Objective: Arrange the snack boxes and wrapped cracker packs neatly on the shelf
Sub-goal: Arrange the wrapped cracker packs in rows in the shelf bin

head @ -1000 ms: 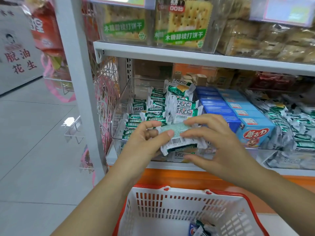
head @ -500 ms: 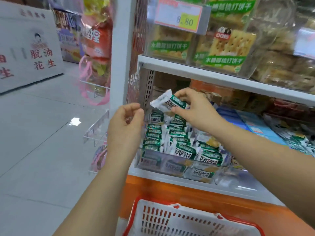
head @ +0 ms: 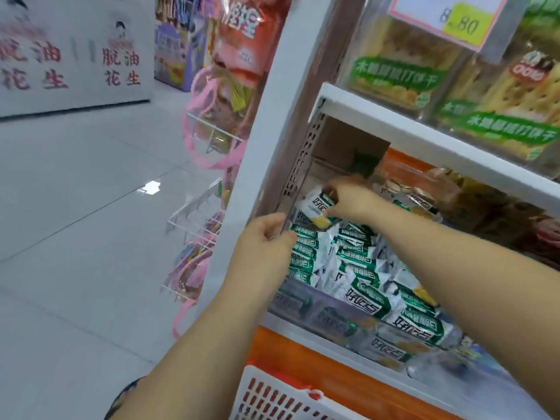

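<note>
While the right hand [head: 348, 201] pinches a cracker pack [head: 315, 207] at its 9 o'clock, the packed row [head: 303, 250] sits just at 6; left hand [head: 266, 241] curled, grip unclear.

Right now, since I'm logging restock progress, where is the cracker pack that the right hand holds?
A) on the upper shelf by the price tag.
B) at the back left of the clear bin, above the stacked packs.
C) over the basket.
B: the right hand pinches the cracker pack at the clear bin's back left corner, above the stacked packs.
</note>
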Demonstrator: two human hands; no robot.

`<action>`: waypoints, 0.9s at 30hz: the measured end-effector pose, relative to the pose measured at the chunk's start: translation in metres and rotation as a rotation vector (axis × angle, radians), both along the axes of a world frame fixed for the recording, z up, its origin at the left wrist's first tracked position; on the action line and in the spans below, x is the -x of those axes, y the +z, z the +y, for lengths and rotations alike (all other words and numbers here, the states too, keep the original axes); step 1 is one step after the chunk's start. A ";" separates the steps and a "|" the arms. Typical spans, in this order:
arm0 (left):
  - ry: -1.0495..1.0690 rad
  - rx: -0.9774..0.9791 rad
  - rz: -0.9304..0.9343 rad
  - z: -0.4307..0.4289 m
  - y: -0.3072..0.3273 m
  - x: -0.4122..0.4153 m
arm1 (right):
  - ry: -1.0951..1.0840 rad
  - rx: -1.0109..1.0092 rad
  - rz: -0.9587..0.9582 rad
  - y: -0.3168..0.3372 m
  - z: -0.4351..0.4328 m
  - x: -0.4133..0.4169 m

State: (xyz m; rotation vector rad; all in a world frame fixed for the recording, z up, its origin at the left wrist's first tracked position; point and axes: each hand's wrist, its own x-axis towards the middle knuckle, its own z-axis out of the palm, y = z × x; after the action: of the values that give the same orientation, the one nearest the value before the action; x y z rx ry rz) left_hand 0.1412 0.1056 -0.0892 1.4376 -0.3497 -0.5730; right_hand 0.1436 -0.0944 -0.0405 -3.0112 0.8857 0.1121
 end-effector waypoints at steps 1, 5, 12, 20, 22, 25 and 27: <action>0.010 0.003 0.023 -0.001 0.001 0.001 | 0.020 0.008 0.039 -0.001 0.000 -0.005; 0.059 0.019 0.095 -0.003 0.001 -0.002 | 0.071 -0.042 0.159 -0.006 -0.002 -0.024; 0.070 0.013 0.102 -0.004 0.001 -0.003 | 0.124 -0.093 0.360 -0.018 -0.012 -0.037; 0.038 -0.032 0.072 0.002 0.001 0.000 | 0.142 -0.076 0.109 -0.020 -0.036 -0.050; 0.043 -0.031 0.081 0.002 0.001 -0.001 | 0.132 -0.052 0.165 -0.027 -0.035 -0.052; 0.048 -0.019 0.084 0.000 -0.001 0.000 | 0.127 0.029 0.209 -0.034 -0.033 -0.057; 0.052 -0.015 0.081 -0.001 -0.001 0.000 | 0.137 0.109 0.233 -0.036 -0.033 -0.060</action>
State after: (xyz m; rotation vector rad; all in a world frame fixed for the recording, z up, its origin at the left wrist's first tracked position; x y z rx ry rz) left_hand 0.1409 0.1047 -0.0906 1.4295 -0.2432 -0.5910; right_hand 0.2033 -0.1270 -0.0769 -3.2076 0.7169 0.4366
